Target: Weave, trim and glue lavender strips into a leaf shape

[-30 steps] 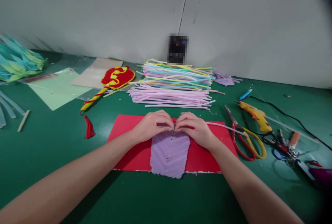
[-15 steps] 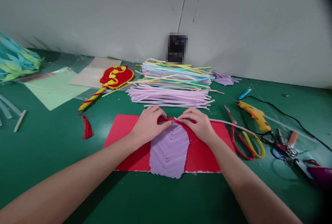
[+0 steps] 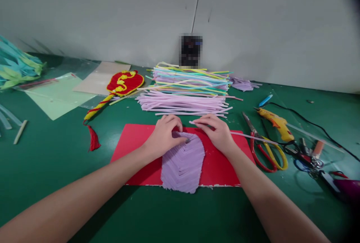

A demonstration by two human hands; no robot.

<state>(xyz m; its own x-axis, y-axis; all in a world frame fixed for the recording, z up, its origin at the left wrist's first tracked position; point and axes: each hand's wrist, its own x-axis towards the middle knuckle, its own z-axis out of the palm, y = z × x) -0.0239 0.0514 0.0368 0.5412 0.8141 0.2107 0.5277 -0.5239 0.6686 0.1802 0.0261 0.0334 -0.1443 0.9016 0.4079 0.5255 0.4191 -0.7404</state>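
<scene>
On a red board (image 3: 222, 164) lies a lilac leaf-shaped panel (image 3: 182, 168) of pipe cleaners laid side by side in a V pattern. My left hand (image 3: 165, 134) is at its upper left edge, the thumb resting on the surface and the other fingers curled by the top. To the right, my right hand (image 3: 215, 132) pinches a single lilac pipe cleaner (image 3: 244, 135). Its short tip pokes out past my fingertips, just above the panel and apart from it. The long tail runs right, across the scissors (image 3: 254, 138).
Behind the board are lilac pipe cleaners (image 3: 182, 103) and a multicoloured pile (image 3: 191, 80). A red and yellow fan (image 3: 125, 83) with a tassel lies left. At right are a yellow glue gun (image 3: 277, 123) with its cord, a blue pen (image 3: 265, 101) and keys (image 3: 315, 164).
The tip of the pipe cleaner in my right hand has lifted away from the panel's top edge. My left thumb has slid slightly down onto the panel.
</scene>
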